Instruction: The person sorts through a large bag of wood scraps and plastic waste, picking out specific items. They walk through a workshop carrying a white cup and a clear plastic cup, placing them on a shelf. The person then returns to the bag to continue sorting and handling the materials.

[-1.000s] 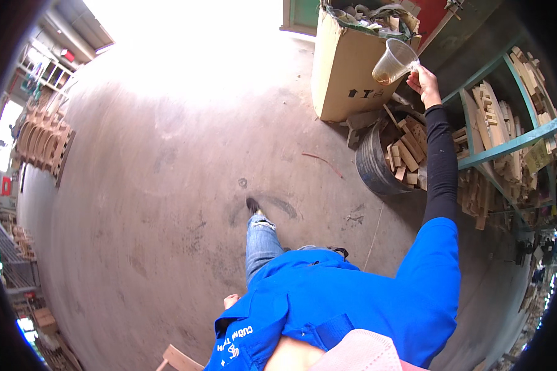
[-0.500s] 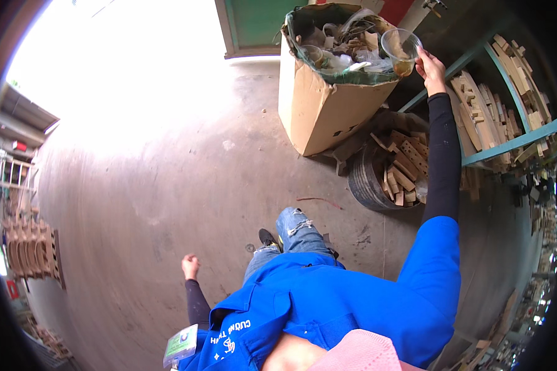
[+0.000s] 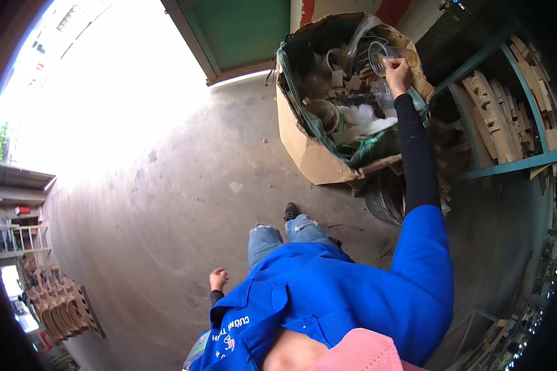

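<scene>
My right hand (image 3: 398, 76) grips a clear plastic cup (image 3: 377, 57) by its side, with the fingers wrapped round it. The cup is tilted, and some brownish liquid or residue shows toward its base. It is over the open top of a large cardboard bin (image 3: 304, 148), which has a dark green liner (image 3: 303, 120). Inside the bin lie wood scraps (image 3: 353, 83), crumpled clear plastic and white stuff (image 3: 362, 115), and another plastic cup (image 3: 323, 111). My left hand (image 3: 218, 279) hangs low beside my body with its fingers curled in, and nothing shows in it.
A blue-green metal shelf (image 3: 507, 168) with stacked wood pieces (image 3: 492, 114) stands to the right. Partly behind my right arm is a round dark tub (image 3: 380, 201). Curved wooden parts (image 3: 59, 306) stand at the far left, and a green door panel (image 3: 241, 34) is at the back.
The bin appears nearer and is seen more from above. My right hand has carried the cup from beside the bin's right rim to over its opening. My legs have stepped.
</scene>
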Demonstrator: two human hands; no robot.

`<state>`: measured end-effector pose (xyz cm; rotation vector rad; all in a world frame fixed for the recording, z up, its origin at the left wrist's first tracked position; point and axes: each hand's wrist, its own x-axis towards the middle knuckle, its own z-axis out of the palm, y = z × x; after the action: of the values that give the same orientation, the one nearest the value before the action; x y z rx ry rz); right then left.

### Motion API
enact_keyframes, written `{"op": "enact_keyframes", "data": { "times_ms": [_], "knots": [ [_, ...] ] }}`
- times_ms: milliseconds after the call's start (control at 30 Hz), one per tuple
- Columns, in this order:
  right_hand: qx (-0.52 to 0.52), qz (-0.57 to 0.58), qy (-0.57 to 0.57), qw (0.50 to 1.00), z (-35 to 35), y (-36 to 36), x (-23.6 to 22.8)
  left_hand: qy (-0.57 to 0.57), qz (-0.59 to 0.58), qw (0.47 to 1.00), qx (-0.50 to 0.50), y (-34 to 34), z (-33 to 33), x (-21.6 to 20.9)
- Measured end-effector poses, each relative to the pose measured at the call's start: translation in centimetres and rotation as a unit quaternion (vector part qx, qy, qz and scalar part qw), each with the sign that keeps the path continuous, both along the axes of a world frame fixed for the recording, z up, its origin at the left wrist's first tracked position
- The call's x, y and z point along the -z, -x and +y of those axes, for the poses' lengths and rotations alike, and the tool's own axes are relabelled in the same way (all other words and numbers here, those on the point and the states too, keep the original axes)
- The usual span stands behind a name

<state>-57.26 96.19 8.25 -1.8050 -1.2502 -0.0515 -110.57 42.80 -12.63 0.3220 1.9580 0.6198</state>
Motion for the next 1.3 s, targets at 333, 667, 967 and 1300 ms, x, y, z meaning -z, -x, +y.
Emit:
{"op": "enact_keyframes", "data": {
  "times_ms": [333, 667, 967, 1300],
  "knots": [
    [-0.088, -0.276, 0.091, 0.953, 6.5, 4.9, 6.9, 0.096, -0.036, 0.986, 0.131, 8.8, 12.9, 2.2],
    [-0.168, -0.179, 0.265, 0.932, -5.5, 8.3, -3.4, -0.022, 0.095, 0.973, 0.211, 18.0, 39.1, 2.1],
    [0.159, -0.043, 0.145, 0.976, -37.2, 2.1, -7.8, -0.033, -0.035, 0.866, 0.498, -2.0, 43.0, 3.0],
    [0.406, -0.033, 0.318, 0.856, -79.5, -2.7, 2.8, -0.041, 0.209, 0.517, 0.829, -25.8, 23.7, 3.7]
  ]
}}
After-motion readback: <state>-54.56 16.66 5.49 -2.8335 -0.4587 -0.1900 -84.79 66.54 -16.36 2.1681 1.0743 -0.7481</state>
